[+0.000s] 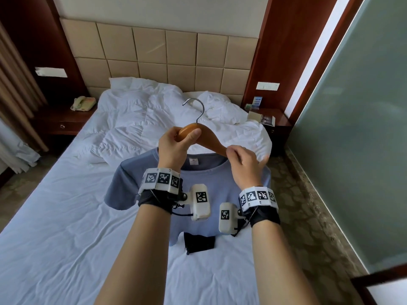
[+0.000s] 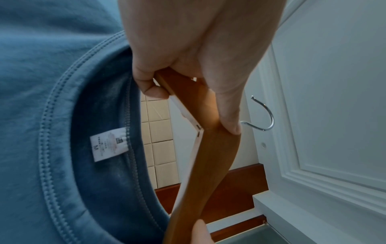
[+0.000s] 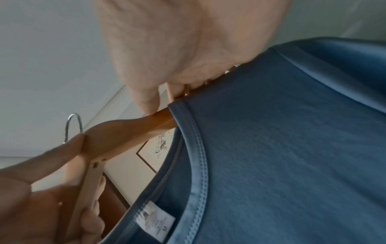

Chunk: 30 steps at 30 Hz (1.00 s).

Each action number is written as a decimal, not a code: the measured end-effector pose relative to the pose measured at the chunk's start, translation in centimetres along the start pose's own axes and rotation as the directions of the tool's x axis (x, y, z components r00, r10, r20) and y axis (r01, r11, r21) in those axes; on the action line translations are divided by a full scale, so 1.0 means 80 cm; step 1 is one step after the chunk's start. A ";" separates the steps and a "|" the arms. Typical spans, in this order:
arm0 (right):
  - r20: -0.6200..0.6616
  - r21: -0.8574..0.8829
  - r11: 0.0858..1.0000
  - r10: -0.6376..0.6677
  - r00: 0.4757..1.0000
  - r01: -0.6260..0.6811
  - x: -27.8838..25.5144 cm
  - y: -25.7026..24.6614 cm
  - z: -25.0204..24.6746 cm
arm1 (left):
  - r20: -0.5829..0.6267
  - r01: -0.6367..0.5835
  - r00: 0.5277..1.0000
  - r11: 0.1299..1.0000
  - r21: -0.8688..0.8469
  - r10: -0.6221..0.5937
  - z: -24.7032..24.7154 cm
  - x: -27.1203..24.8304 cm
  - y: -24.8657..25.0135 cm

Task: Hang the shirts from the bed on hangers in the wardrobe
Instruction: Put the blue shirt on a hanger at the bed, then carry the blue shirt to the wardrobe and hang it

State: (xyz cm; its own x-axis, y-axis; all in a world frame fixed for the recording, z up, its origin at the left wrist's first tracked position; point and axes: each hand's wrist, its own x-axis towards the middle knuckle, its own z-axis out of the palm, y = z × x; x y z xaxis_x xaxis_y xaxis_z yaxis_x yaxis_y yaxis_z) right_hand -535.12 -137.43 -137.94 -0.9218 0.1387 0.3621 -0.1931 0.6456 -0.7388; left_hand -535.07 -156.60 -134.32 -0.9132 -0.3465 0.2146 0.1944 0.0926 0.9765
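A wooden hanger with a metal hook is held up over the bed. My left hand grips the hanger's middle just under the hook. Its right arm runs into the neck opening of a blue T-shirt, which hangs down in front of me. My right hand pinches the shirt's shoulder against that arm. In the left wrist view my left hand curls round the hanger beside the collar label. In the right wrist view the thumb presses the hanger at the collar.
A crumpled white duvet and pillows fill the head of the bed. A small black folded item lies on the sheet under the shirt's hem. Nightstands stand on both sides, one with a phone. A glass partition closes the right.
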 end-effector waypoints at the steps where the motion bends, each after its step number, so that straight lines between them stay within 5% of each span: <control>1: 0.010 -0.005 1.000 -0.029 1.000 0.029 -0.004 0.000 -0.004 | 0.016 0.003 1.000 1.000 -0.003 -0.003 0.004 -0.002 -0.001; 5: 0.059 -0.157 0.984 -0.079 0.995 0.087 -0.015 0.008 -0.023 | 0.081 0.018 0.997 0.999 -0.029 -0.016 0.025 -0.017 -0.002; 9: -0.095 -0.176 0.984 -0.050 0.994 0.033 -0.030 0.020 -0.050 | 0.163 0.010 0.987 1.000 -0.022 -0.007 0.056 -0.039 0.001; 13: -0.181 -0.233 0.972 -0.001 0.984 -0.042 -0.046 0.047 -0.083 | 0.289 -0.074 0.957 0.984 0.160 0.025 0.087 -0.059 0.003; 17: -0.277 -0.248 0.963 0.033 0.960 -0.105 -0.067 0.075 -0.128 | 0.407 -0.274 0.913 0.786 0.555 0.030 0.117 -0.085 0.014; 21: -0.336 -0.242 0.954 0.087 0.938 -0.175 -0.096 0.101 -0.189 | 0.464 -0.365 0.886 0.596 0.715 -0.015 0.155 -0.116 0.034; 24: -0.381 -0.232 0.950 0.110 0.918 -0.211 -0.118 0.119 -0.251 | 0.546 -0.413 0.834 0.571 0.709 -0.075 0.194 -0.145 0.046; 30: -0.366 -0.220 0.942 0.161 0.917 -0.253 -0.173 0.162 -0.395 | 0.675 -0.544 0.738 0.603 0.584 0.013 0.293 -0.234 0.099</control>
State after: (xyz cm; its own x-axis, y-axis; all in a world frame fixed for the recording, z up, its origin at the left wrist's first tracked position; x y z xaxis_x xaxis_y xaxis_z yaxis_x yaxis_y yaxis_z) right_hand -514.21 -107.26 -134.53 -0.7529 0.5059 0.4210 0.1254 0.7382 -0.6628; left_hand -524.85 -127.48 -131.03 -0.9132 0.3751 0.1596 0.4048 0.7890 0.4621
